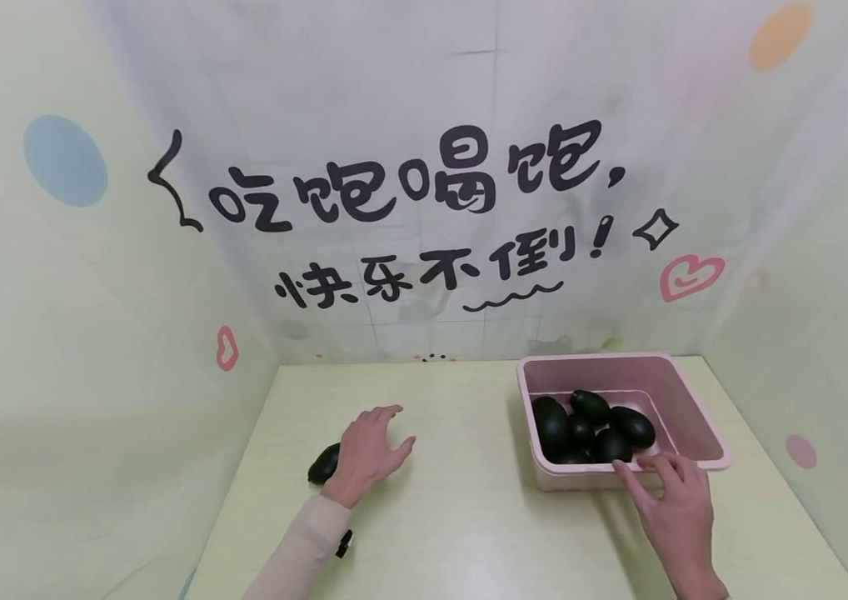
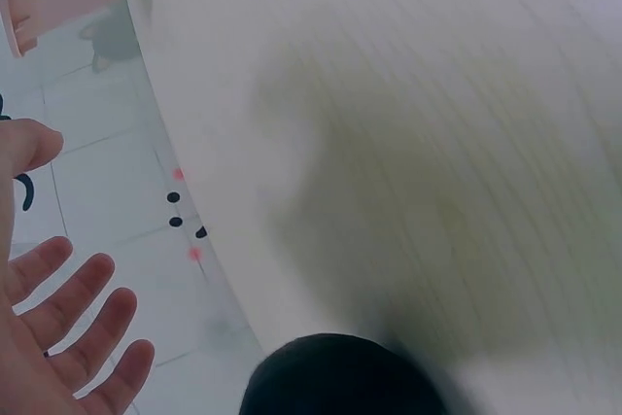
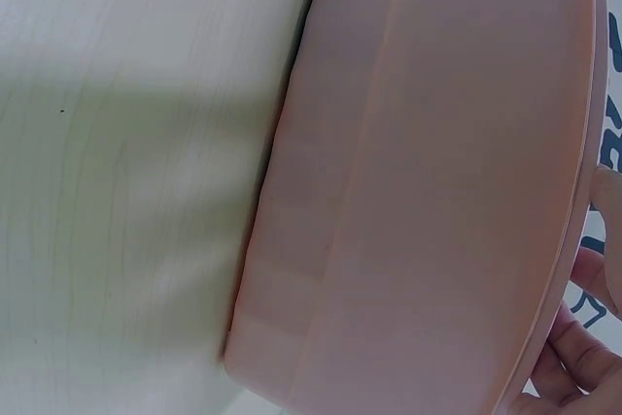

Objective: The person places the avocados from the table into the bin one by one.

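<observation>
My left hand [image 1: 367, 450] hovers over the left part of the table, thumb and fingers spread and holding nothing. Beside its wrist lies a dark green avocado [image 1: 324, 465], partly hidden by the hand; the rounded end of this avocado [image 2: 342, 381] shows at the bottom of the left wrist view. On the right stands a pink plastic bin [image 1: 604, 367] with several dark avocados [image 1: 591, 407] inside. My right hand [image 1: 675, 504] is at the bin's front rim, with thumb and fingertips right at the edge. In the right wrist view its fingers [image 3: 573, 352] show beyond the rim.
A pale wood-grain table [image 1: 454, 467] carries everything. Printed fabric walls [image 1: 424, 333] with black lettering enclose it at the back and both sides. A small black object [image 1: 345, 544] shows at the left sleeve [image 1: 307, 533].
</observation>
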Motion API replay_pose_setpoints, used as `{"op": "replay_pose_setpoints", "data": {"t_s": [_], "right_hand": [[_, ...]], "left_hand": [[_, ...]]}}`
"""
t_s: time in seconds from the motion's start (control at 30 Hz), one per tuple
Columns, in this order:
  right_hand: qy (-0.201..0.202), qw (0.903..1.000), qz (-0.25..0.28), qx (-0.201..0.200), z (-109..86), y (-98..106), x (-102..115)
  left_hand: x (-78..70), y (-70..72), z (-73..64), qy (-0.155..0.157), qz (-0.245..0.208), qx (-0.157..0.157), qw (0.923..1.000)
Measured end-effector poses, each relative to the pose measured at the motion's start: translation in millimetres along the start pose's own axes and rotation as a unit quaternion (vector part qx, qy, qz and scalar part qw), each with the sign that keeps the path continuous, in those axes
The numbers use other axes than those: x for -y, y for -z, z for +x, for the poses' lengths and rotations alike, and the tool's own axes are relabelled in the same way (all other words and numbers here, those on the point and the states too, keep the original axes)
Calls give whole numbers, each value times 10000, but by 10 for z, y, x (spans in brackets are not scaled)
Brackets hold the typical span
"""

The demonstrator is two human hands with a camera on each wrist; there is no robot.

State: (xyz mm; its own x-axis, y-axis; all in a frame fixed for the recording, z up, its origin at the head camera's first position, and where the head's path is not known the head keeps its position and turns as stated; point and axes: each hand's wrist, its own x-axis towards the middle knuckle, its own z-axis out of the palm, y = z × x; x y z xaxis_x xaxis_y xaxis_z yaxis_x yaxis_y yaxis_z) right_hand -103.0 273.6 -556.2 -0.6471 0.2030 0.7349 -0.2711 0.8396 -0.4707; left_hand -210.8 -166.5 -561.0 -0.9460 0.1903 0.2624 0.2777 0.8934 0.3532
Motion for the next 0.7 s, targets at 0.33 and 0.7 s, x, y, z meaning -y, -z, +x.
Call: {"op": "replay_pose_setpoints", "data": {"t_s": [0.33, 0.7], "right_hand": [[-14, 10000, 33, -34, 23, 1, 19], [-8, 10000, -10, -5, 19, 12, 31]], "left_hand": [[160, 29, -98, 357, -17, -47, 9993], [328, 32, -205, 684, -38, -73, 9976]]}}
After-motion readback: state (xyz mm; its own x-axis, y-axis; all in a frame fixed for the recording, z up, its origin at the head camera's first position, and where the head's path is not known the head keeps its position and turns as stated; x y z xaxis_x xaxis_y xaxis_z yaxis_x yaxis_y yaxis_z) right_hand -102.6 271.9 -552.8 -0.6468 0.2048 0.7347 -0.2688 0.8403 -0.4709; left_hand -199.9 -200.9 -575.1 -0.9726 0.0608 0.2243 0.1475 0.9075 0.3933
